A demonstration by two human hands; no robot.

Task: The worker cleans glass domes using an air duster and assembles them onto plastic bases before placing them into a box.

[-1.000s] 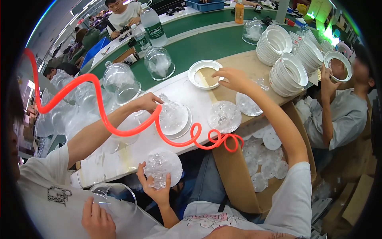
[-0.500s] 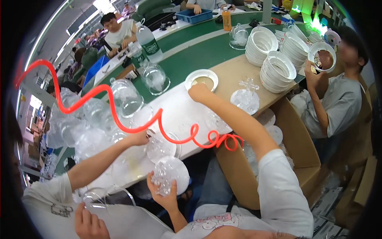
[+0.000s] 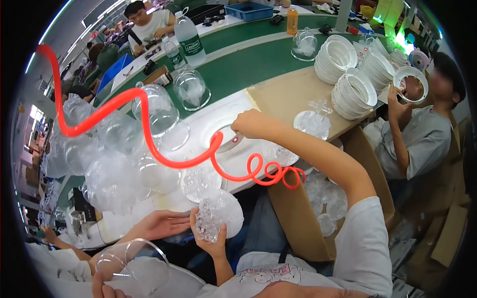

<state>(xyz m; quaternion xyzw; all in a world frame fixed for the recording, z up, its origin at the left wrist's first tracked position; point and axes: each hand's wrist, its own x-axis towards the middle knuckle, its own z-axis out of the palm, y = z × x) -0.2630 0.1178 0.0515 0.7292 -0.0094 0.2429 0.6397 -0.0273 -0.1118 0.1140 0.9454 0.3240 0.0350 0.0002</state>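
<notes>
My left hand (image 3: 212, 243) grips a white round disc (image 3: 231, 211) from below. A cluster of clear plastic pieces (image 3: 208, 226) sits on the disc, above my lap. My right arm reaches across the table, and my right hand (image 3: 251, 124) pinches the edge of a white ring (image 3: 226, 141). The ring is tilted low over the white table surface, partly hidden behind a red coiled hose (image 3: 179, 163). Another disc with clear plastic pieces (image 3: 201, 183) lies at the table edge, just beyond my left hand.
A co-worker's open hand (image 3: 161, 224) is beside my left hand; their other hand holds a clear dome (image 3: 131, 260). Bagged domes (image 3: 109, 179) crowd the left. Stacked white rings (image 3: 354, 94) stand at right, beyond an open cardboard box (image 3: 298, 221). Another person at right holds a ring (image 3: 423, 82).
My right hand has brought the white ring nearer and leftward, from the brown board to the white surface. The co-worker's hand has come down from the table toward my left hand.
</notes>
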